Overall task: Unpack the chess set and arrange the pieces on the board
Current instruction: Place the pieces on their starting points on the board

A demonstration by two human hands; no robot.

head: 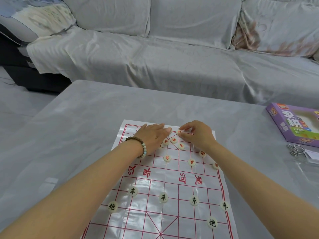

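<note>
Table [77, 118], board [172, 186] at its six o'clock, red back rank being filled at the board's twelve. Left hand [153, 137] lies flat, fingers straight, holding nothing; right hand [198, 135] has a pinch grip on a red piece [179, 132]. Next, I reckon: seat it square on its crossing.

My right hand [198, 134] pinches a red-lettered xiangqi piece [179, 132] at the far edge of the board [148, 185], thumb and fingertips curled round it. My left hand [152, 136], a bead bracelet [140, 147] on its wrist, lies flat just beside it on that same far edge, fingers straight. Other red pieces [167, 158] sit on the board's far half and black-lettered pieces [163, 197] on its near half. The purple game box [293, 124] lies well right of the board.
</note>
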